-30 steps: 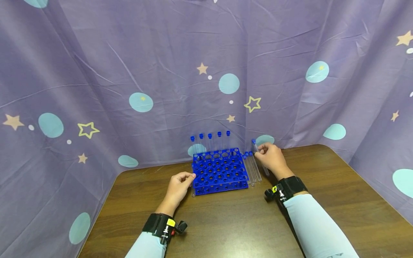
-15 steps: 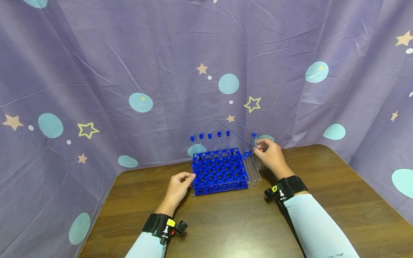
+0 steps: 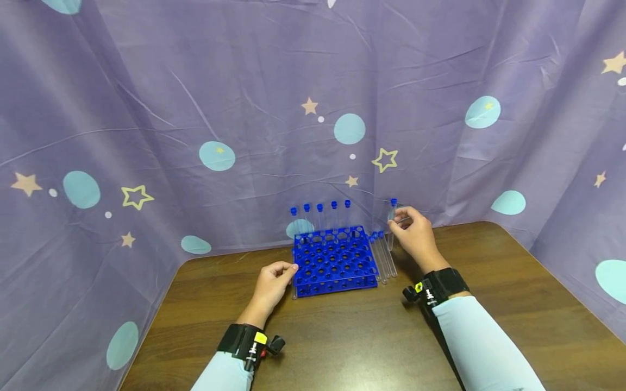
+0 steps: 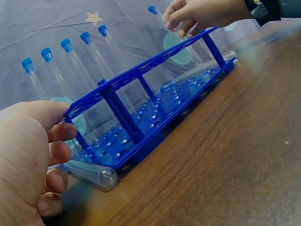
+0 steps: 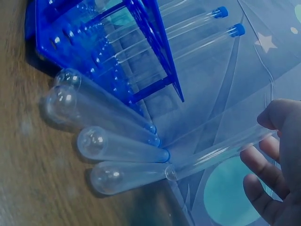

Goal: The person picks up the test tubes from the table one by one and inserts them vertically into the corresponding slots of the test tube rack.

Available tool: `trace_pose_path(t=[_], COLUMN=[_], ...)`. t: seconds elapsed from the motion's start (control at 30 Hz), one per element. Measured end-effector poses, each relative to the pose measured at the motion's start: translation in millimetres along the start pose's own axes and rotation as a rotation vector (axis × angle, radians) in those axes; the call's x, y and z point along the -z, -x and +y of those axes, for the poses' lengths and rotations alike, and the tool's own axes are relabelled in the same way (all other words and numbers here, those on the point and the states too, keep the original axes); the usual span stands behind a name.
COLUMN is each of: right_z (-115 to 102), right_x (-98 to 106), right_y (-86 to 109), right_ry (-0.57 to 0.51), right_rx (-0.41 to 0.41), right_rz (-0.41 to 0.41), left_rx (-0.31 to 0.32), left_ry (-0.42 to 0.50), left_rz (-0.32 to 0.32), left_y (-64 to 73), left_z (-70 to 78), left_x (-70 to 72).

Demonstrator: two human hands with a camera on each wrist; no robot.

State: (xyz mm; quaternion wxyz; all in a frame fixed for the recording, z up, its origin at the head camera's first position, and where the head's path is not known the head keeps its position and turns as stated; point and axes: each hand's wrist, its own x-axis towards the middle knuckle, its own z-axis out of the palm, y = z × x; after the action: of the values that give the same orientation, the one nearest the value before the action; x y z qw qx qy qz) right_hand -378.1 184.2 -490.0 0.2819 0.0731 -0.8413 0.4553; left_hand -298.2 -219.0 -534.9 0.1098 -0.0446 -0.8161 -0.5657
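We see the right hand (image 3: 414, 236) with its grip closed on a test tube (image 3: 392, 220), pinched between thumb and fingers. The tube stands nearly upright, blue cap uppermost, just to the right of the rack (image 3: 335, 263) and close to the far edge of the tabletop (image 3: 342, 336); we cannot tell whether its lower end touches anything. The left hand (image 3: 271, 285) has its grip on the rack, pinching the near left corner of the upper plate, the thumb above and the other fingers curled below. We find the blue rack near the far edge, roughly midway between the tabletop's far left and far right corners. Five capped tubes (image 3: 320, 208) stand in its back row, their blue caps well above the upper plate. A clear tube (image 4: 94, 173) lies on the tabletop along the rack's left side, just beside the left fingers. Along the right side we count four lying tubes (image 5: 124, 149), side by side, capped ends toward the far edge and rounded ends toward the near edge. Behind the far edge we see a purple curtain (image 3: 274, 108) patterned with stars and turquoise spots. Both arms wear light blue sleeves (image 3: 481, 342) and black wrist straps (image 3: 444, 283).
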Motion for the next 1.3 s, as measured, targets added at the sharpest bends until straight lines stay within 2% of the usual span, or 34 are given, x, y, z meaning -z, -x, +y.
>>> trace_pose_path(t=[0.47,0.8,1.03,1.3], right_z=[-11.4,-22.0,-41.3,-57.2], right_x=[2.4,0.6,-7.8,-22.2], right_y=[-0.8,-5.5,-19.6,-32.7], right_ry=[-0.054,-0.081,-0.094,-0.065], right_rx=[0.021,0.049,0.124,0.120], right_rz=[0.030,0.013,-0.023,-0.126], left_rx=[0.013,0.016,0.021,0.013], left_ry=[-0.006,0.006,-0.004,-0.007], left_rz=[-0.007,-0.004,-0.007,-0.001], left_y=[0.5,-0.8,-0.1,0.3], left_z=[0.3,-0.3,-0.5,0.6], left_x=[0.3,0.0,-0.2,0.7])
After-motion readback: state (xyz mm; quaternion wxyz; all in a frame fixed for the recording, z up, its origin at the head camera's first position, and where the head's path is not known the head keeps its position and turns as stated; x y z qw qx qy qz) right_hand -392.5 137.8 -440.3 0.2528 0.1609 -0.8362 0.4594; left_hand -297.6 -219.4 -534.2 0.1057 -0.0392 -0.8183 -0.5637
